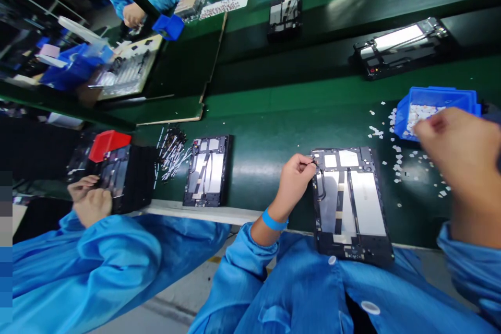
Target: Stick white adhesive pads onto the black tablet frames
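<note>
In front of me lies an opened tablet-like device with silver battery panels, black flex cables and a black frame. At its upper left corner, my left hand pinches a thin black cable that loops down over the device. My right hand, slightly smeared by motion, is raised at the near edge of a blue bin. Its thumb and fingertips are pressed together; whatever they hold is too small to make out. Small white pieces fill the bin, and more white bits lie scattered beside the device.
Another opened device stands to the left, beside a pile of thin strips. Further devices lie on the dark belt behind. A co-worker's hands work at the left near a red bin. Other people sit across the table.
</note>
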Tool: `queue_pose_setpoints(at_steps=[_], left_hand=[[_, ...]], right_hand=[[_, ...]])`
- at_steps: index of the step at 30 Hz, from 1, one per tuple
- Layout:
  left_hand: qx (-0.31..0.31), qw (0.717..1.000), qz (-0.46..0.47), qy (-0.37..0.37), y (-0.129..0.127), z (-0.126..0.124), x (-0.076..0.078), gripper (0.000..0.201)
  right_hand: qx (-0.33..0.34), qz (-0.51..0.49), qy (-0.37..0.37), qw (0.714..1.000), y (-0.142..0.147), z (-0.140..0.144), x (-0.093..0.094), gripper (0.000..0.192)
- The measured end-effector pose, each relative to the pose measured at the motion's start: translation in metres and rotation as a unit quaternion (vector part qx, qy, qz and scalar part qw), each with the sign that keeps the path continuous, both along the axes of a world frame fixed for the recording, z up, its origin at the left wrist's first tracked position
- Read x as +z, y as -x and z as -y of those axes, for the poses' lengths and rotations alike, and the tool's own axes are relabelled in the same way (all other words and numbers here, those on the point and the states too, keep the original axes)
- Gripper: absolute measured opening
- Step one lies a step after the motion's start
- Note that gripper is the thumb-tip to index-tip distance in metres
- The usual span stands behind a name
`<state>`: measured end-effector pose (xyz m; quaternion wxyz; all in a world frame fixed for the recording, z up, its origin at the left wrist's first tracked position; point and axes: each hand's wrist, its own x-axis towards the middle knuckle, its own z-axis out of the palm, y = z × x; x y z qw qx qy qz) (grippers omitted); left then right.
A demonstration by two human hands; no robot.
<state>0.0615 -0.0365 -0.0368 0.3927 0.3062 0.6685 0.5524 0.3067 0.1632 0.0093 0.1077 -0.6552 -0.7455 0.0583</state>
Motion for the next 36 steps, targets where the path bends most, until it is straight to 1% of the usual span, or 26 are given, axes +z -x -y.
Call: queue_pose_setpoints(at_steps=[1,2,3,4,5,6,7,8,9,11,13,15,18,20,22,24,26,28,29,30,31,32,33,34,36], left_hand=[[0.003,1.0,0.025,0.007,0.001,-0.001,-0.001,0.007],[0.005,0.999,0.04,0.012,0.001,-0.002,-0.002,0.01],[0.008,0.999,0.048,0.015,0.001,-0.003,-0.002,0.013],[0.011,0.998,0.052,0.016,0.001,-0.004,-0.003,0.014],[0.015,0.998,0.054,0.014,0.0,-0.004,-0.003,0.016],[0.02,0.998,0.055,0.01,-0.001,-0.004,-0.003,0.016],[0.024,0.998,0.055,0.006,-0.002,-0.004,-0.003,0.016],[0.026,0.998,0.052,0.003,-0.003,-0.004,-0.003,0.015],[0.027,0.999,0.047,0.001,-0.004,-0.004,-0.004,0.014],[0.027,0.999,0.03,-0.003,-0.006,-0.003,-0.004,0.012],[0.028,1.0,0.0,-0.005,-0.007,-0.001,-0.002,0.009],[0.028,0.999,-0.041,-0.006,-0.008,0.002,0.001,0.006],[0.024,0.993,-0.113,-0.012,-0.01,0.005,0.008,0.004],[0.021,0.99,-0.141,-0.017,-0.011,0.006,0.011,0.005],[0.013,0.99,-0.141,-0.017,-0.012,0.006,0.012,0.006],[0.008,0.993,-0.115,-0.01,-0.011,0.005,0.01,0.006],[0.012,0.998,-0.068,0.0,-0.009,0.003,0.007,0.004],[0.016,1.0,-0.021,0.009,-0.006,0.002,0.004,0.005],[0.015,1.0,-0.003,0.012,-0.005,0.002,0.003,0.006],[0.013,1.0,0.009,0.014,-0.003,0.002,0.002,0.007],[0.013,1.0,0.014,0.016,-0.002,0.002,0.003,0.007],[0.013,1.0,0.015,0.018,-0.002,0.003,0.003,0.008],[0.014,1.0,0.012,0.021,-0.001,0.004,0.005,0.008],[0.013,1.0,0.006,0.025,-0.001,0.005,0.006,0.008],[-0.002,0.999,-0.026,0.03,0.0,0.01,0.01,0.007]], right_hand=[[-0.034,0.034,-0.001,0.999,-0.012,-0.011,0.002,0.018],[-0.019,0.039,-0.011,0.999,-0.019,-0.015,0.004,0.018],[0.023,0.021,-0.024,0.999,-0.02,-0.011,0.004,0.018],[0.088,-0.019,-0.04,0.995,-0.013,-0.001,0.003,0.019],[0.17,-0.068,-0.047,0.982,-0.002,0.015,0.001,0.019],[0.243,-0.119,-0.044,0.962,0.014,0.034,-0.001,0.018],[0.306,-0.153,-0.031,0.939,0.032,0.053,-0.005,0.018],[0.353,-0.169,-0.015,0.92,0.05,0.071,-0.008,0.02],[0.379,-0.175,-0.005,0.909,0.067,0.086,-0.013,0.021],[0.404,-0.166,0.008,0.9,0.091,0.105,-0.02,0.023],[0.407,-0.152,0.005,0.901,0.101,0.11,-0.027,0.024],[0.409,-0.142,-0.001,0.901,0.102,0.107,-0.03,0.024],[0.398,-0.132,-0.015,0.908,0.103,0.105,-0.032,0.024],[0.388,-0.133,-0.024,0.912,0.108,0.106,-0.031,0.023],[0.382,-0.145,-0.023,0.913,0.114,0.106,-0.028,0.021],[0.371,-0.167,-0.007,0.913,0.11,0.097,-0.023,0.018],[0.334,-0.189,0.005,0.924,0.09,0.076,-0.016,0.014],[0.248,-0.18,-0.005,0.952,0.053,0.045,-0.008,0.008],[0.181,-0.154,-0.02,0.971,0.032,0.028,-0.005,0.007],[0.11,-0.104,-0.027,0.988,0.011,0.013,-0.002,0.005],[0.046,-0.045,-0.018,0.998,-0.007,0.001,0.001,0.004],[0.013,-0.009,-0.01,1.0,-0.021,-0.007,0.003,0.008],[0.003,0.016,-0.004,1.0,-0.029,-0.01,0.004,0.012],[0.022,0.021,-0.003,1.0,-0.03,-0.006,0.005,0.015],[0.123,-0.026,-0.009,0.992,-0.015,0.015,0.005,0.016]])
